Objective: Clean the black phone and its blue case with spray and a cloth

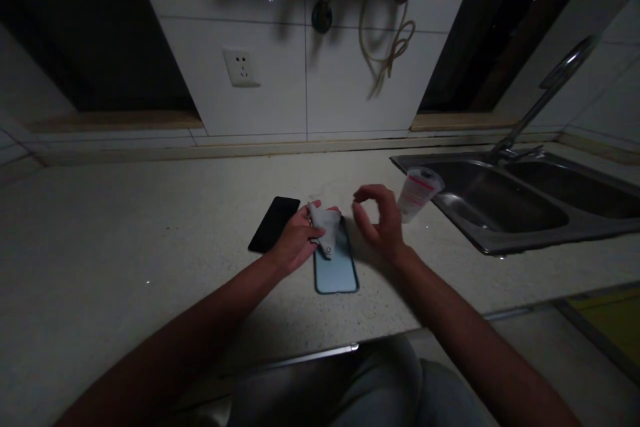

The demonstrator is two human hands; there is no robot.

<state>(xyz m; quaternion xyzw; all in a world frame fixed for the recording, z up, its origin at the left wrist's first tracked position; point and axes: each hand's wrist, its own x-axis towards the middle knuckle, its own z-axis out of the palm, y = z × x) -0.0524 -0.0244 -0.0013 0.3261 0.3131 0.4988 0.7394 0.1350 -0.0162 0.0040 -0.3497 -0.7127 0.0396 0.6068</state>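
Note:
My left hand [299, 238] is closed on a small light-grey cloth [326, 221], pinched between thumb and fingers. Under the cloth, a pale blue phone case or phone back [337, 273] with a dark rim lies on the counter, its upper part partly covered. A black phone [275, 223] lies flat just left of my left hand. My right hand [383, 221] is raised to the right of the cloth, thumb and curled fingers apart with nothing visible between them. Right behind it a clear plastic cup [419, 192] with red markings stands, partly hidden by the hand.
A double steel sink [483, 240] with a tall faucet [545, 93] is set into the counter [125, 233] at the right. On the tiled wall are a socket [243, 67], pipe fittings [322, 16] and a hanging hose [387, 60]. The counter's front edge runs close to my legs.

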